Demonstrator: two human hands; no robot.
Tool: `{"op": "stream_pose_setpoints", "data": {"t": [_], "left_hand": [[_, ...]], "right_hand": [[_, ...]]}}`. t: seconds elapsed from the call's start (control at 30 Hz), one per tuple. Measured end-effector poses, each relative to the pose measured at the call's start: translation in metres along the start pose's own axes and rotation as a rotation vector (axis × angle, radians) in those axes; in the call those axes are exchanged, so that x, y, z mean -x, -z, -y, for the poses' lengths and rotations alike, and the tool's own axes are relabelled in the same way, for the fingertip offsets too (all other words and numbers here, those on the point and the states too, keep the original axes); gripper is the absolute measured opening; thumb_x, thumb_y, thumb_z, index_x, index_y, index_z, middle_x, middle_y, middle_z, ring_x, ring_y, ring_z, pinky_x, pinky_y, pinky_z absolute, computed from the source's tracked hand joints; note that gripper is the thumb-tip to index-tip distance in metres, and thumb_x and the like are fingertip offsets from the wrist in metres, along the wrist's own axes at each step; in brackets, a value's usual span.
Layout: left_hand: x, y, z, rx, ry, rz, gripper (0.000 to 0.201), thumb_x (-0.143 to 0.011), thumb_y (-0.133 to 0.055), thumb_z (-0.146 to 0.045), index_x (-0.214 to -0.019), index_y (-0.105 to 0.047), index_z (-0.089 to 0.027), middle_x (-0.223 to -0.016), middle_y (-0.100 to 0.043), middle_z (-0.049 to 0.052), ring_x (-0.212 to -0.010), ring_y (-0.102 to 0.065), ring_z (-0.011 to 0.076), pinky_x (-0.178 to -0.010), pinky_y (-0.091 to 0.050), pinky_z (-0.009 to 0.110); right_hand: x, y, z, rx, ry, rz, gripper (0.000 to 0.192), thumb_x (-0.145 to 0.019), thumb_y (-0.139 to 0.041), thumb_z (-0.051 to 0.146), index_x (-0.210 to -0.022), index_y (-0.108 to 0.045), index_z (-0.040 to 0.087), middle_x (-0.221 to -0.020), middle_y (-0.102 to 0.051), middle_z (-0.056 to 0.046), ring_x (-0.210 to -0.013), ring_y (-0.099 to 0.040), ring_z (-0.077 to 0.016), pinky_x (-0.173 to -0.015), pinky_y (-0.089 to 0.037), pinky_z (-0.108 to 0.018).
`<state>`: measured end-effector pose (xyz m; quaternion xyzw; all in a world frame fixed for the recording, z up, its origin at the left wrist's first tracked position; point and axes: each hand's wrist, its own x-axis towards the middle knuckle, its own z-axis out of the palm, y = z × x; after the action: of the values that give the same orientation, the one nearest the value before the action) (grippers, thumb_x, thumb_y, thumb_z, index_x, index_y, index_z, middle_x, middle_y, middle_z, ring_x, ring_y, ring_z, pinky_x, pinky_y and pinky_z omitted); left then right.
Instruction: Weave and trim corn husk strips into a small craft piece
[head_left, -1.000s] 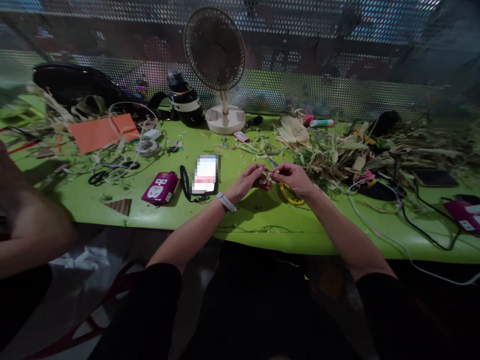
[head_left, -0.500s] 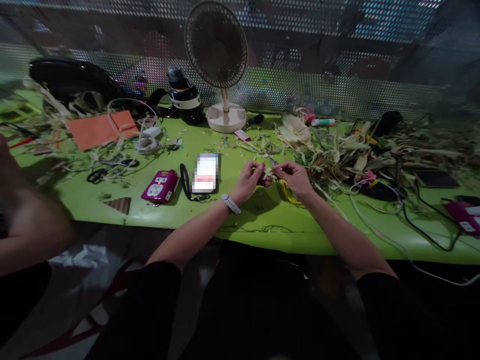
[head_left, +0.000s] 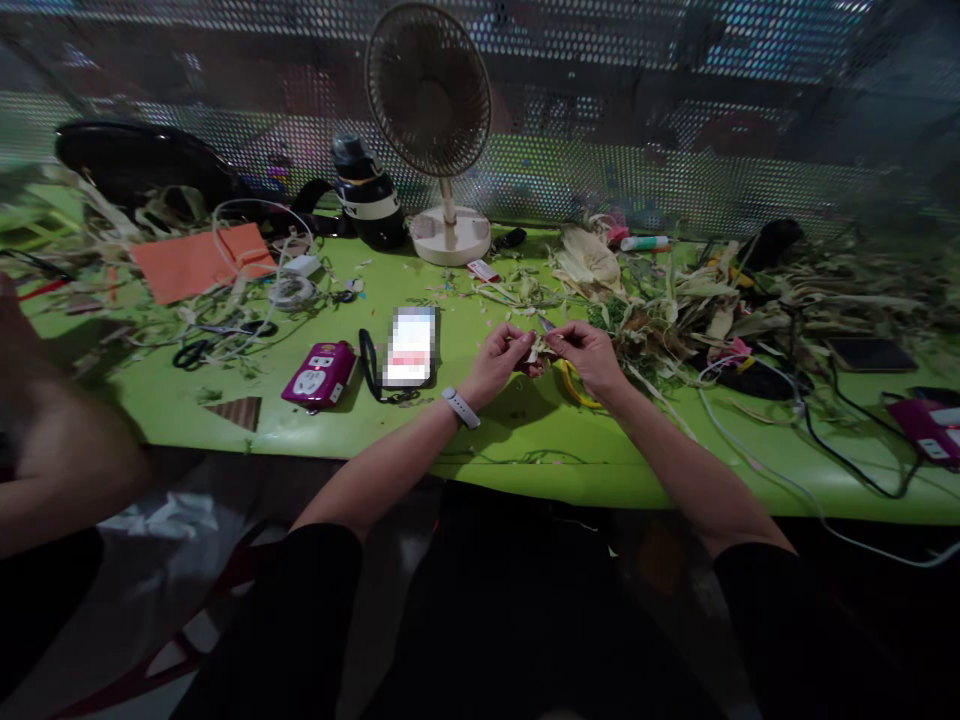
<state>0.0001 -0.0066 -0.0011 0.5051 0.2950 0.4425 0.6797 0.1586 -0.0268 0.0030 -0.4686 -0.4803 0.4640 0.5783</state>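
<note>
My left hand (head_left: 504, 357) is closed, thumb against fingers, on a small pale piece of what looks like corn husk (head_left: 538, 350). From the other side my right hand (head_left: 587, 354) pinches at the same piece, its thumb and forefinger touching there. The fingers hide most of the piece. Yellow handle loops (head_left: 579, 388), apparently of scissors, show below my right hand, and a pointed metal tip sticks out above its fingers. A white watch band circles my left wrist.
On the green table (head_left: 390, 428) stand a fan (head_left: 450, 240) and a black bottle (head_left: 371, 205). A phone (head_left: 410, 347) and a purple power socket (head_left: 320, 375) lie left of my hands. Dry husks (head_left: 675, 310) are heaped at right. Another person's arm (head_left: 67, 430) rests at far left.
My hands stay almost in place, with slight finger movement around the small pale piece. The whole view has shifted very slightly.
</note>
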Motion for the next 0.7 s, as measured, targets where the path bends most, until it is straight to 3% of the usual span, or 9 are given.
{"op": "stream_pose_setpoints", "data": {"t": [0.13,0.37,0.57,0.7], "left_hand": [[-0.0002,0.001,0.0003,0.022,-0.016,-0.032,0.046,-0.075,-0.073,-0.054,-0.082,-0.043,-0.02,-0.057,-0.054,-0.009,-0.05,-0.061,0.0089,-0.053,-0.053,0.023],[0.0013,0.0044,0.0,0.013,0.077,0.073,0.046,-0.074,-0.075,-0.054,-0.098,-0.058,-0.019,-0.066,-0.062,-0.005,-0.058,-0.063,0.0098,-0.053,-0.052,0.022],[0.002,0.0012,-0.003,0.126,0.188,-0.067,0.043,-0.063,-0.085,-0.045,-0.086,-0.063,-0.016,-0.071,-0.064,-0.004,-0.059,-0.059,0.0063,-0.051,-0.047,0.018],[0.0007,0.0002,-0.0036,0.226,0.211,-0.166,0.041,-0.057,-0.089,-0.036,-0.079,-0.062,-0.015,-0.068,-0.065,-0.004,-0.058,-0.059,0.0051,-0.056,-0.047,0.017]], "right_hand": [[0.0,-0.0003,0.0022,-0.021,-0.001,-0.024,0.045,-0.051,-0.087,0.058,-0.07,-0.068,0.021,-0.07,-0.065,0.002,-0.066,-0.059,-0.0127,-0.07,-0.056,-0.032],[0.0009,0.0002,0.0,0.042,0.033,-0.001,0.045,-0.054,-0.084,0.06,-0.07,-0.068,0.021,-0.071,-0.066,0.001,-0.067,-0.057,-0.0127,-0.07,-0.052,-0.031],[0.0025,-0.0002,-0.0013,0.197,0.226,-0.017,0.038,-0.066,-0.079,0.057,-0.075,-0.071,0.021,-0.077,-0.065,-0.001,-0.073,-0.057,-0.0141,-0.07,-0.046,-0.029],[0.0027,0.0013,0.0001,0.215,0.149,-0.025,0.05,-0.07,-0.07,0.069,-0.082,-0.065,0.02,-0.077,-0.062,0.0,-0.068,-0.055,-0.0133,-0.066,-0.045,-0.028]]}}
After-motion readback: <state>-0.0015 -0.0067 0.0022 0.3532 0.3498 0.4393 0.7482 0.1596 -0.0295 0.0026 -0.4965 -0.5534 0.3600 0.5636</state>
